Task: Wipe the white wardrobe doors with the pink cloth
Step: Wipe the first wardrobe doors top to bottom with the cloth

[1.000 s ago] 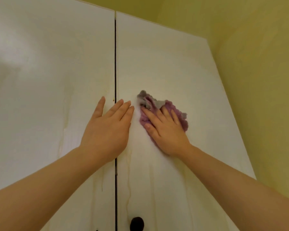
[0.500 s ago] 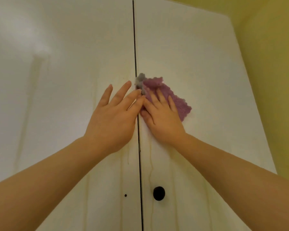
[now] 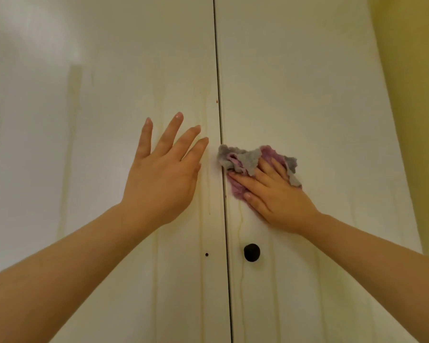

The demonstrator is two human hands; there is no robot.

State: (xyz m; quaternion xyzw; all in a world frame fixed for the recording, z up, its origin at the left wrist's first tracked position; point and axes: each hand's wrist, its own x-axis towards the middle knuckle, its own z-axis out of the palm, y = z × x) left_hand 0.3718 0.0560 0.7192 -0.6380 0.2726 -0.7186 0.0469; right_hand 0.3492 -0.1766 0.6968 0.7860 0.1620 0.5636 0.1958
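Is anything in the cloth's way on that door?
Only the black knob, lower on the right door, below the right hand pressing the pink cloth. Nothing else sticks out there.

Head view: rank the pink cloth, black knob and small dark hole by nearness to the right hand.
1. pink cloth: under the right hand.
2. black knob: below it, right door.
3. small dark hole: farther left, left door.
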